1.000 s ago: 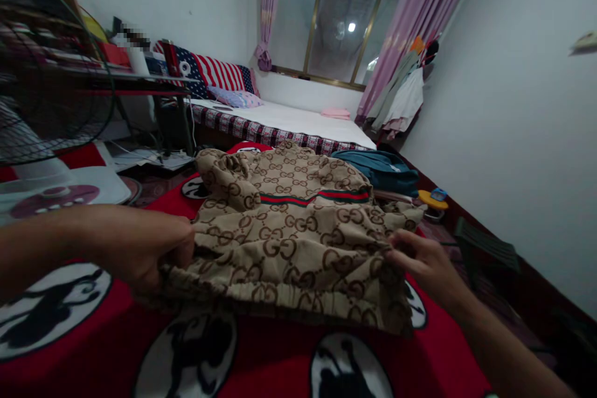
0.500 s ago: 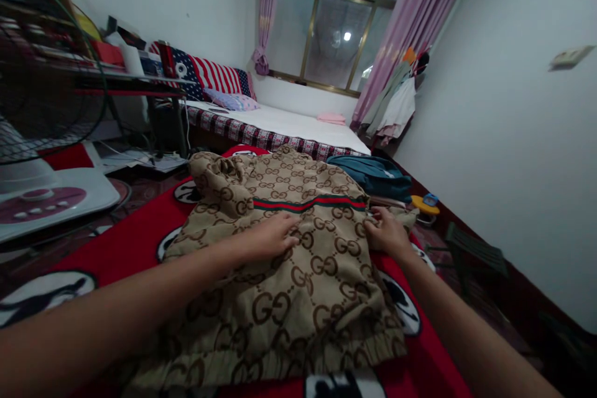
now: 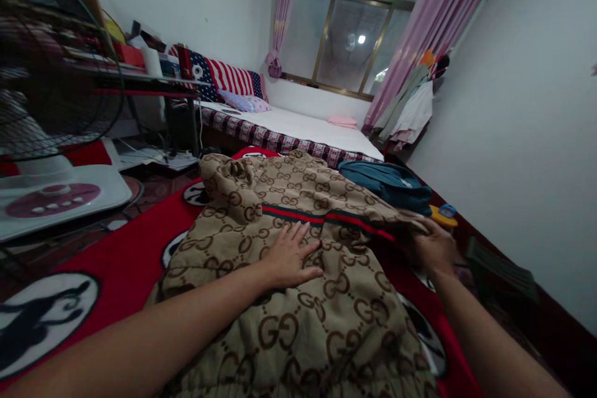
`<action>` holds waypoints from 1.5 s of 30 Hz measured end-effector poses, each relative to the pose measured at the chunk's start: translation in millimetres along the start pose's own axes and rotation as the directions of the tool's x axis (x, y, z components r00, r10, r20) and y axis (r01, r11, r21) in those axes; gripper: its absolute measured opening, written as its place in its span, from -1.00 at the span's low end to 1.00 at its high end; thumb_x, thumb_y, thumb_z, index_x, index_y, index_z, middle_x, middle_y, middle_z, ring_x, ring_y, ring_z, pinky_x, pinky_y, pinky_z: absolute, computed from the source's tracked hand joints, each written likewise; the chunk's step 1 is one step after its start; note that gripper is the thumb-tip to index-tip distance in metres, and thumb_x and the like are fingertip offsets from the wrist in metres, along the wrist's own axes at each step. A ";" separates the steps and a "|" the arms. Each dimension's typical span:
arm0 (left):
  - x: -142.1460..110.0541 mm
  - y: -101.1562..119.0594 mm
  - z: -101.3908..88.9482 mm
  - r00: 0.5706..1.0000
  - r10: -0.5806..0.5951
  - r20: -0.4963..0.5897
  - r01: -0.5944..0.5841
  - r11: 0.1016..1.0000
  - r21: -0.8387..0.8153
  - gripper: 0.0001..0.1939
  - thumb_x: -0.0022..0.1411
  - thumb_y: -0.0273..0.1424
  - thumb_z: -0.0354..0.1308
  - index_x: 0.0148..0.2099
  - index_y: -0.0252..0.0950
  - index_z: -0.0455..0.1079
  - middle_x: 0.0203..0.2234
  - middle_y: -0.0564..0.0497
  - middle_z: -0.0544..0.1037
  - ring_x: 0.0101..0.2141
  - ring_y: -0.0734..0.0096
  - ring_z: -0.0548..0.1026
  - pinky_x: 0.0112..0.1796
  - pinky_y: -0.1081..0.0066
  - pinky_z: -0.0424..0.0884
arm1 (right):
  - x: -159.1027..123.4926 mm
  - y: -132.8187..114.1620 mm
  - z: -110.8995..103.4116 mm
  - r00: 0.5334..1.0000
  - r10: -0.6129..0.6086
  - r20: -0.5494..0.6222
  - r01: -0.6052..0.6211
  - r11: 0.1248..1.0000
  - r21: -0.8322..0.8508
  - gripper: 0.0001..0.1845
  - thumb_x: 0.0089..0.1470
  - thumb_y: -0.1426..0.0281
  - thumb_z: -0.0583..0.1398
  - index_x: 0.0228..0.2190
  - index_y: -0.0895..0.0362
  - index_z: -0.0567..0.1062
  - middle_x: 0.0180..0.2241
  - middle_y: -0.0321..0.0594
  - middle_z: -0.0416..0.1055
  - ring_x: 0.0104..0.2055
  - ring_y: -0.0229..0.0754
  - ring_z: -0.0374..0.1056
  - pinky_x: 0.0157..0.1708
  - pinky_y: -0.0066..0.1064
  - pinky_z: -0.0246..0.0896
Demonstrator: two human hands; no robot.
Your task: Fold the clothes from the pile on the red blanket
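A tan jacket [image 3: 261,311] with a brown letter pattern and a green-red-green stripe lies spread over a red blanket [image 3: 125,261]. My left hand [image 3: 291,255] rests flat on the middle of the jacket just below the stripe, fingers apart. At the right, my right hand [image 3: 436,245] is closed on the jacket's sleeve, which it holds stretched outward and a little raised. Its fingertips are partly hidden by the cloth. The jacket's other sleeve is bunched up at the far left.
Folded teal clothing [image 3: 385,183] lies behind the jacket's right side. A fan [image 3: 51,74] stands at the left near a cluttered desk [image 3: 158,90]. Beyond is a bed [image 3: 298,121]. A yellow stool [image 3: 443,216] and a dark green folding stool [image 3: 501,267] stand to the right.
My right hand has moved right, pulling the sleeve outward and lifting it. My left hand has flattened on the jacket, fingers spreading. The view has shifted slightly.
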State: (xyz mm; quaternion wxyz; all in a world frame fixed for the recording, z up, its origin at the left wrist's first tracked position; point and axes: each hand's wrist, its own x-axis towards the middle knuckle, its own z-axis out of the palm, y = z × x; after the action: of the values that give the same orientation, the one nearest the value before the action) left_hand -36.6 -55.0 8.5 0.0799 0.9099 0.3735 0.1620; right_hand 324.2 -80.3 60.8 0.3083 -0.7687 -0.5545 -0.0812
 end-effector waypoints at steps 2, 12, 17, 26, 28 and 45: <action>0.1 0.7 -1.0 1.000 0.014 0.004 -0.014 1.000 -0.015 -0.29 0.19 0.18 -0.08 0.30 0.04 0.15 0.37 -0.09 -0.10 0.32 -0.12 -0.13 0.22 -0.12 -0.19 | 5.6 12.7 -12.6 0.988 0.151 0.011 -0.147 0.970 -0.194 -0.57 -0.02 0.27 0.12 -0.10 0.04 0.54 -0.30 -0.01 0.51 -0.24 0.16 0.43 -0.36 -0.20 0.24; 0.2 0.9 -0.8 1.000 0.022 0.003 -0.021 0.999 -0.036 -0.32 0.18 0.17 -0.05 0.29 0.09 0.16 0.37 -0.04 -0.09 0.32 -0.14 -0.15 0.22 -0.15 -0.20 | -39.2 -100.4 14.7 0.882 -0.455 -0.127 0.452 0.891 -0.047 -0.63 0.07 0.45 0.09 -0.06 0.10 0.46 0.07 -0.09 0.34 0.14 0.05 0.19 0.16 -0.06 0.06; 0.8 1.1 -2.8 1.000 0.013 -0.005 -0.013 0.999 -0.047 -0.37 0.23 0.13 -0.07 0.28 0.08 0.18 0.36 -0.03 -0.04 0.32 -0.10 -0.11 0.22 -0.14 -0.15 | -78.0 -106.3 68.4 0.859 -0.502 0.101 0.504 0.864 0.004 -0.68 0.15 0.25 0.10 -0.10 0.06 0.50 0.05 -0.11 0.40 0.15 0.10 0.18 0.11 0.02 0.06; 2.5 -0.6 -0.4 1.000 0.006 -0.007 -0.007 1.000 -0.021 -0.39 0.25 0.09 -0.06 0.28 0.06 0.19 0.35 -0.04 -0.01 0.31 -0.06 -0.07 0.22 -0.12 -0.11 | -74.3 -95.8 70.9 0.860 -0.495 0.126 0.490 0.869 0.064 -0.65 0.15 0.25 0.11 -0.08 0.07 0.51 0.06 -0.09 0.39 0.15 0.07 0.20 0.12 0.00 0.07; 2.6 -0.7 -0.8 1.000 0.008 -0.007 -0.008 1.000 -0.013 -0.40 0.25 0.09 -0.05 0.28 0.05 0.19 0.35 -0.04 0.00 0.31 -0.06 -0.07 0.22 -0.11 -0.10 | -75.0 -95.8 70.9 0.861 -0.493 0.128 0.486 0.870 0.078 -0.65 0.15 0.25 0.11 -0.08 0.07 0.51 0.06 -0.09 0.39 0.15 0.07 0.20 0.12 0.00 0.06; 3.1 0.3 -1.8 1.000 0.002 -0.002 -0.002 1.000 0.007 -0.40 0.24 0.07 -0.02 0.28 0.07 0.19 0.34 -0.05 0.02 0.31 -0.07 -0.06 0.22 -0.11 -0.10 | -73.6 -91.5 71.8 0.858 -0.492 0.146 0.482 0.870 0.099 -0.65 0.15 0.23 0.12 -0.07 0.06 0.50 0.07 -0.11 0.39 0.15 0.06 0.19 0.12 -0.03 0.07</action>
State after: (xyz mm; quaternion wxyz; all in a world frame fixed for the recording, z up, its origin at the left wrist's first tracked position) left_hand -35.0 -53.0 11.0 0.0762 0.9103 0.3734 0.1619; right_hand 198.6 -81.0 4.4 0.2528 -0.5980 -0.7568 -0.0754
